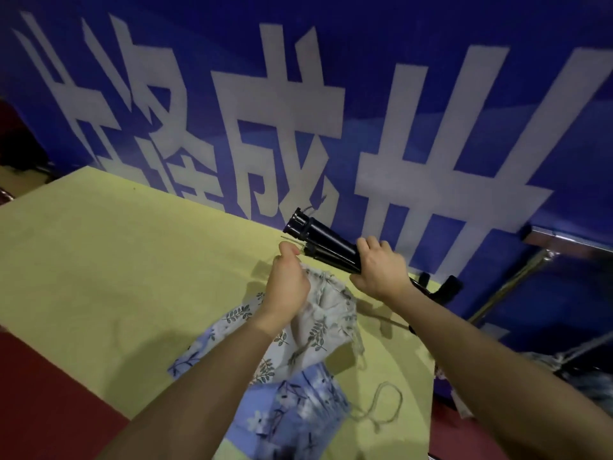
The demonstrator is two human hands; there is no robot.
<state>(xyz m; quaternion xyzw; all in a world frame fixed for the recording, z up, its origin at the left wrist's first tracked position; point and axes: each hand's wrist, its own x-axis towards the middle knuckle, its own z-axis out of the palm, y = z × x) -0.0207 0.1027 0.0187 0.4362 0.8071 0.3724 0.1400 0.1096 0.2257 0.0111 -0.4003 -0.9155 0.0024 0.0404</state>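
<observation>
Black folded stand [326, 244] is hanging over the yellow table [116, 260], right hand [381, 270] wrapping around its middle, left hand [288, 287] pinching the leaf-print bag [318, 327] mouth just below. Risk: thin rods snagging the drawstring if that mouth is sagging.

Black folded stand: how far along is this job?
Done: the black folded stand is collapsed but wholly outside the leaf-print pouch. In hand: right hand grips it; left hand grips the pouch's top. Left, likely: slide it in, draw the cord.
</observation>
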